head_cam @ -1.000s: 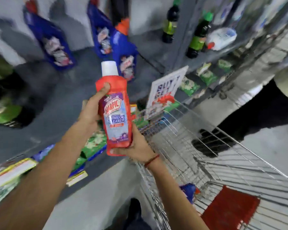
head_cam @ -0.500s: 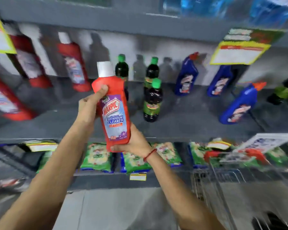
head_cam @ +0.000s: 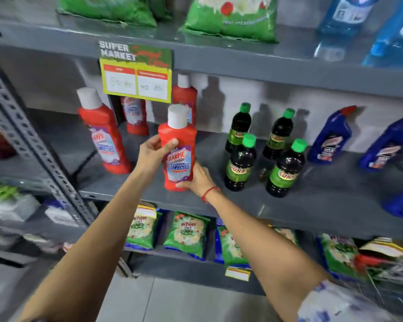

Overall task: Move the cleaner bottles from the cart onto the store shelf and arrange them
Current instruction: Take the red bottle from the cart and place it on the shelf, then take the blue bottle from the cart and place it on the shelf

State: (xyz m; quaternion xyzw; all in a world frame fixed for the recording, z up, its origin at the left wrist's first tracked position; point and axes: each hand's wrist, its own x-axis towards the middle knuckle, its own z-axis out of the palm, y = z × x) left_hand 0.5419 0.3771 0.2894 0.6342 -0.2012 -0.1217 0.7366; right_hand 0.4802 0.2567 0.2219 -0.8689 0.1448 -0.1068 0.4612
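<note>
I hold a red Harpic bathroom cleaner bottle [head_cam: 178, 149] with a white cap upright over the front of the grey middle shelf [head_cam: 312, 201]. My left hand [head_cam: 155, 152] grips its left side near the shoulder. My right hand [head_cam: 197, 178] supports its base and right side. Three more red Harpic bottles stand on the same shelf: one at the left front [head_cam: 105, 138] and two further back [head_cam: 135, 117], [head_cam: 184, 94].
Several dark bottles with green caps [head_cam: 240, 163] stand right of my hands, and blue cleaner bottles [head_cam: 330, 138] beyond them. A price sign [head_cam: 136, 74] hangs from the shelf above. Green packets [head_cam: 186, 234] fill the lower shelf. A perforated steel upright [head_cam: 33, 145] rises at left.
Both hands have carried the red bottle forward and up to the middle shelf, beside the other red bottles. My view has turned from the cart to face the shelf.
</note>
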